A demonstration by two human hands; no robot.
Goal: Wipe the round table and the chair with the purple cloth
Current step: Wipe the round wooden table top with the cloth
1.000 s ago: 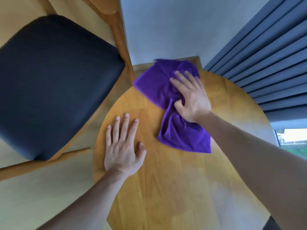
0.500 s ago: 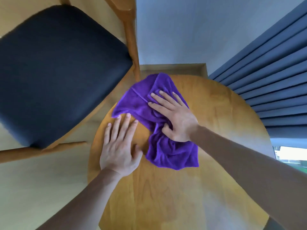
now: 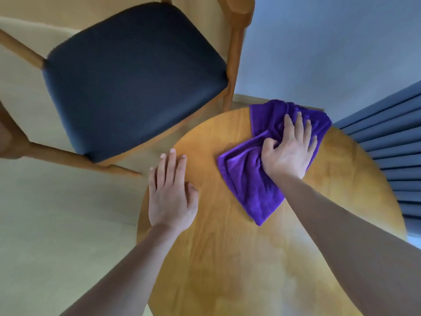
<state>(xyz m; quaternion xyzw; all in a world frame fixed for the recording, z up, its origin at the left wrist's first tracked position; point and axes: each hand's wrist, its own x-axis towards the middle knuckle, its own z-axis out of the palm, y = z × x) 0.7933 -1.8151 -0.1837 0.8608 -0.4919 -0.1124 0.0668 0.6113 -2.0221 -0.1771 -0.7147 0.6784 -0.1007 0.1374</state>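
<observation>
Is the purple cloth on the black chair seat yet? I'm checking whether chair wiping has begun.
No, the purple cloth lies on the round wooden table under the right hand; the black chair seat is bare.

**1 camera on my head, looking down**

I have only 1 view, from the camera worn on my head. It faces forward and steeply down, so I look almost straight onto the top of the round table, which fills the lower right of the picture. It sits close: both my forearms enter from the bottom edge, and my left hand and right hand lie near the middle. The wide lens bends the edges, curving the chair at upper left, the wall above and the curtain at right. With no 2nd view, nothing is shared.
</observation>
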